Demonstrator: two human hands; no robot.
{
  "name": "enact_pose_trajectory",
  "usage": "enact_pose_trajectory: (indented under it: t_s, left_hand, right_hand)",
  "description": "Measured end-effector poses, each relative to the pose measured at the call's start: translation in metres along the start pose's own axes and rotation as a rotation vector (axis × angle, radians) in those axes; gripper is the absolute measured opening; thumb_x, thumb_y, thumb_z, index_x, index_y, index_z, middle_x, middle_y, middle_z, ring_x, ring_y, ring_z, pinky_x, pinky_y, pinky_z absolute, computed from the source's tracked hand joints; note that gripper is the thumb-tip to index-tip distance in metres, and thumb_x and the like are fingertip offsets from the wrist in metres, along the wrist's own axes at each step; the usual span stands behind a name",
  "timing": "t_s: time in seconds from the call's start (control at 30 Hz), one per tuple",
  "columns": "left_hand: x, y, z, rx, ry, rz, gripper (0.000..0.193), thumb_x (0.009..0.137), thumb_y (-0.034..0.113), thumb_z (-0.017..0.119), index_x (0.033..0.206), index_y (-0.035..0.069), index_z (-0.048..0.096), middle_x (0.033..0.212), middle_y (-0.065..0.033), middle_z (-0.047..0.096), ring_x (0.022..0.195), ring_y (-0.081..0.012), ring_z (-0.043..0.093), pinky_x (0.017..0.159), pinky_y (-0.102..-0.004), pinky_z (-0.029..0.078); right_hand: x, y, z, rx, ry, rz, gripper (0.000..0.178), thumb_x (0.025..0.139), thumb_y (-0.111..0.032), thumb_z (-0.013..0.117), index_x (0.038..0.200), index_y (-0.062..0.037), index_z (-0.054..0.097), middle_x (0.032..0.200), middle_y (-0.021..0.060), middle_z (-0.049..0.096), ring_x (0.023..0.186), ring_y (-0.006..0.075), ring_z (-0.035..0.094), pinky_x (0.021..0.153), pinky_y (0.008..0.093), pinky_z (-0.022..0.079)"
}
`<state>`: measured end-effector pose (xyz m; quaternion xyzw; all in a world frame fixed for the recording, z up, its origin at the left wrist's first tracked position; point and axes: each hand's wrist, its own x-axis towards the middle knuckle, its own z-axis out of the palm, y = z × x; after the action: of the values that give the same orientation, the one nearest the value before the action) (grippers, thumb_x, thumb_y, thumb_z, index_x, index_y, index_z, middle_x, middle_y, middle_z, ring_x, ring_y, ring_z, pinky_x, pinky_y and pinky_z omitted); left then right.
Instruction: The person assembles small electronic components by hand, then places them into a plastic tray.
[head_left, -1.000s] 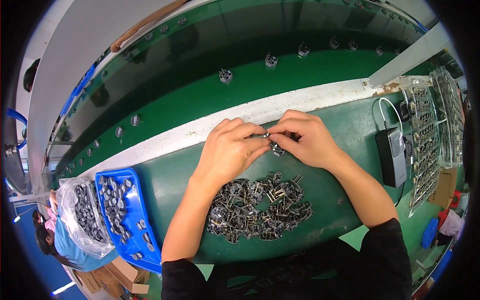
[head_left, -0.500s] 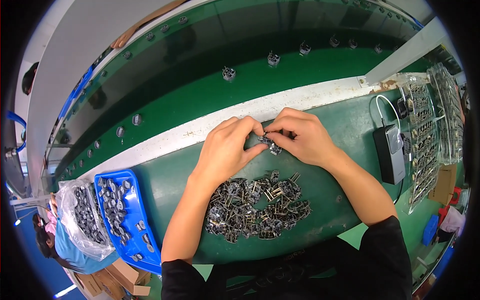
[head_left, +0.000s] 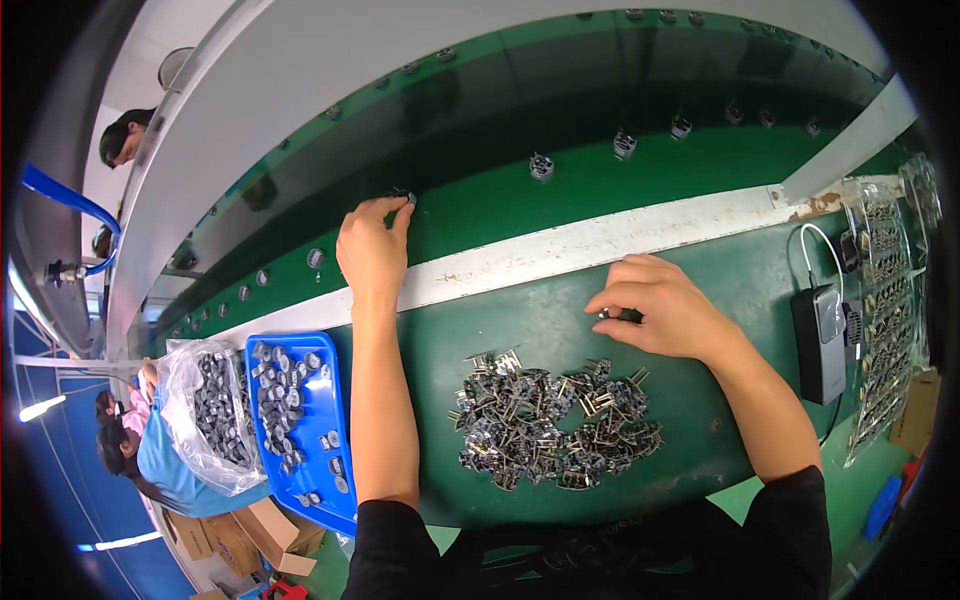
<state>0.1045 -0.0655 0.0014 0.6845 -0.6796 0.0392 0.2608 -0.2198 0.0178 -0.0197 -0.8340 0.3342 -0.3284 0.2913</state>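
Stretched out over the green conveyor belt, my left hand pinches a small round grey-black part between thumb and fingertips, close to the belt surface. My right hand hovers above the green worktop, its thumb and fingers closed on a small black piece with a shiny tip; most of that piece is hidden. Below and between my arms lies a heap of small black parts with metal prongs.
Left of my left forearm are a blue tray of small grey round parts and a clear bag of similar ones. A white rail borders the belt, which carries spaced parts. A black-and-grey box with a cable and clear packs stand right.
My hands, together over the worktop before, have parted. The left went left and forward over the belt with a part; the right drew back to the right. The whole view has shifted.
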Motion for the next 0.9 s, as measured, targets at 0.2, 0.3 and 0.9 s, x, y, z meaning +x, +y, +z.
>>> enact_pose_trajectory:
  t_s: [0.2,0.3,0.9]
  left_hand:
    - [0.003,-0.018,-0.007,-0.096,0.080,-0.099,0.022,0.081,0.021,0.077,0.097,0.006,0.073,0.100,-0.0144,0.067,0.091,-0.0312,0.064,0.080,-0.0406,0.051]
    - [-0.002,-0.061,-0.011,0.113,0.067,-0.085,0.032,0.082,0.018,0.074,0.110,0.005,0.070,0.109,-0.0158,0.067,0.096,-0.0342,0.063,0.086,-0.0424,0.050]
    - [-0.065,0.108,-0.028,-0.637,-0.694,0.288,0.040,0.072,-0.001,0.075,0.111,0.004,0.070,0.098,-0.0067,0.065,0.081,-0.0179,0.058,0.071,-0.0302,0.050]
  right_hand:
    - [0.002,-0.011,-0.004,-0.033,0.016,0.107,0.024,0.072,-0.009,0.081,0.093,-0.0097,0.069,0.078,0.0016,0.057,0.077,0.0230,0.057,0.072,0.0367,0.047]
    - [0.005,-0.017,-0.004,-0.108,0.040,0.076,0.020,0.075,-0.011,0.079,0.092,-0.0089,0.069,0.081,0.0024,0.057,0.081,0.0244,0.057,0.073,0.0377,0.048]
    - [0.006,-0.012,0.007,0.110,0.270,0.082,0.013,0.081,-0.005,0.076,0.092,-0.0055,0.070,0.084,0.0049,0.063,0.073,0.0230,0.061,0.062,0.0347,0.049]
